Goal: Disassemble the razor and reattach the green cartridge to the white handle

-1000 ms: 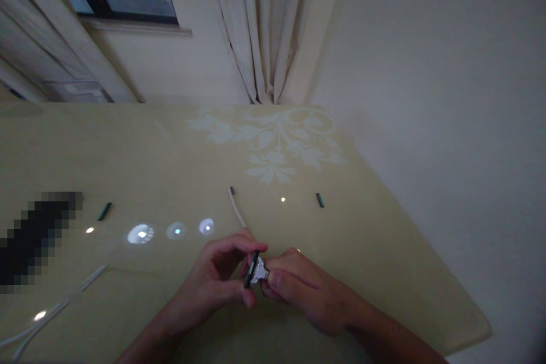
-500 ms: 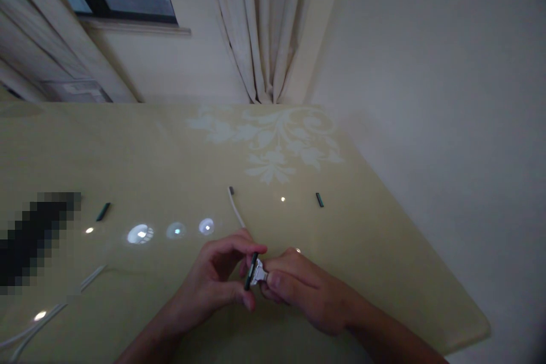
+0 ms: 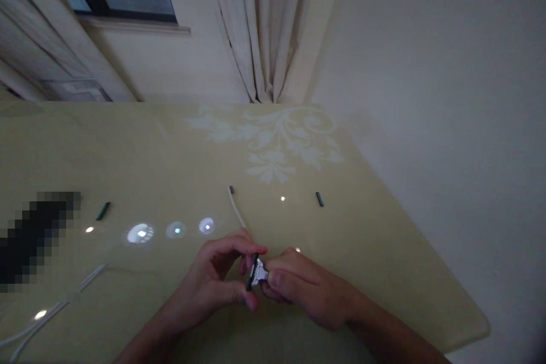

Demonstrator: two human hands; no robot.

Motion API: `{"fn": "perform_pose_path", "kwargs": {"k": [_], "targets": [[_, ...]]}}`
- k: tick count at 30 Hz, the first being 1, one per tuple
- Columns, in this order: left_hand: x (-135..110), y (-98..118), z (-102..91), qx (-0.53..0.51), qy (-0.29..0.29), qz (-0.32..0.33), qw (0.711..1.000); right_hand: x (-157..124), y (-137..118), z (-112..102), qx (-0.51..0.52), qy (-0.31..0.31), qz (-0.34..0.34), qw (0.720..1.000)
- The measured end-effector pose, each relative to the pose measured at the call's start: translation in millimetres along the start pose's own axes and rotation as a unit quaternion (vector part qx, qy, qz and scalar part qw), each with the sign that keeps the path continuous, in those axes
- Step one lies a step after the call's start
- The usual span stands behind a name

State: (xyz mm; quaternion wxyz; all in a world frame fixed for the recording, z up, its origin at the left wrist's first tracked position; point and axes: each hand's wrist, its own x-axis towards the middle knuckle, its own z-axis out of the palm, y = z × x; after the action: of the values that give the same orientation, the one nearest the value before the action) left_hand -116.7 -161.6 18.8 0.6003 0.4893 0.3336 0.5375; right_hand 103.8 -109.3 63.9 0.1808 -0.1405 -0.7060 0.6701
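Note:
My left hand [image 3: 217,276] grips a narrow black razor cartridge [image 3: 252,272] at its two ends, between thumb and index finger. In my right hand [image 3: 305,290] is the silver razor handle [image 3: 260,273], pinched between thumb and curled fingers. The handle's forked metal end meets the back of the cartridge; whether they are locked together I cannot tell. My right fingers hide the rest of the handle. Behind my left hand lies a thin white cord-like piece [image 3: 236,208] with a dark tip, its near end hidden by the fingers.
On the glossy yellowish table [image 3: 371,250] lie a small dark green strip [image 3: 103,211] at left and another dark strip [image 3: 319,199] at right. White cables [image 3: 46,317] run along the lower left, near a pixelated dark patch. A wall and curtain [image 3: 264,28] stand beyond.
Almost nothing differs. Both hands keep their hold, and the cartridge and handle have shifted only very slightly.

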Motion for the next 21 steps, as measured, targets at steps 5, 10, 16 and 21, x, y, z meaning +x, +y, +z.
{"fn": "perform_pose_path", "kwargs": {"k": [5, 10, 16, 21], "targets": [[2.2, 5.9, 0.3, 0.027, -0.011, 0.01, 1.0, -1.6, 0.1, -0.6, 0.009, -0.004, 0.007, 1.0], [3.9, 8.0, -1.3, 0.044, -0.03, 0.011, 0.999, -1.6, -1.7, -3.0, 0.005, -0.012, 0.019, 1.0], [5.3, 9.2, -0.1, 0.053, -0.014, 0.006, 0.998, -1.3, -0.1, -4.0, -0.007, -0.013, 0.004, 1.0], [6.0, 9.7, -0.3, 0.066, 0.003, 0.015, 0.998, -2.6, 2.0, -1.9, -0.036, 0.009, 0.016, 0.999]]}}
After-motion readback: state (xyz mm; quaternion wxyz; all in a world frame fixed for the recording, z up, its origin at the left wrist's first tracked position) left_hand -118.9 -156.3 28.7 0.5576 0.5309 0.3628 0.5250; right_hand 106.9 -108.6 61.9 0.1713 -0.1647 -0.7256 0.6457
